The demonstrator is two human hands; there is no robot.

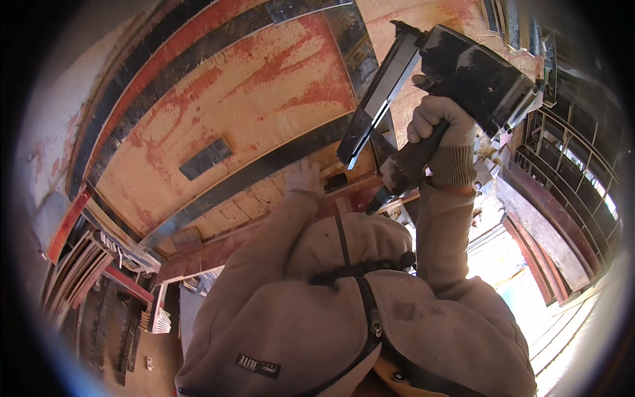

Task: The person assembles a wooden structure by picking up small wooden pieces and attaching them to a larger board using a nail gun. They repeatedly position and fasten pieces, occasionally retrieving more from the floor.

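Observation:
My right hand (450, 126), in a pale glove, is wrapped round the handle of a black nail gun (473, 73). The gun is raised above the work, its long magazine (380, 99) slanting down to the left. A hose fitting shows at the handle's lower end. My left hand (305, 178), also gloved, lies on the near side of a large wooden panel (264, 99), by a dark strip (264, 162). Its fingers look stretched out over the wood, with nothing seen in them. The panel is orange-brown with red smears, and a small dark rectangular piece (206, 159) lies on it.
Curved-looking red and black boards edge the panel's far side. Stacked boards (76, 268) stand at the lower left. On the right are a metal-barred frame (569, 149) and more leaning boards (546, 225). A reddish beam (228, 251) runs along the near edge.

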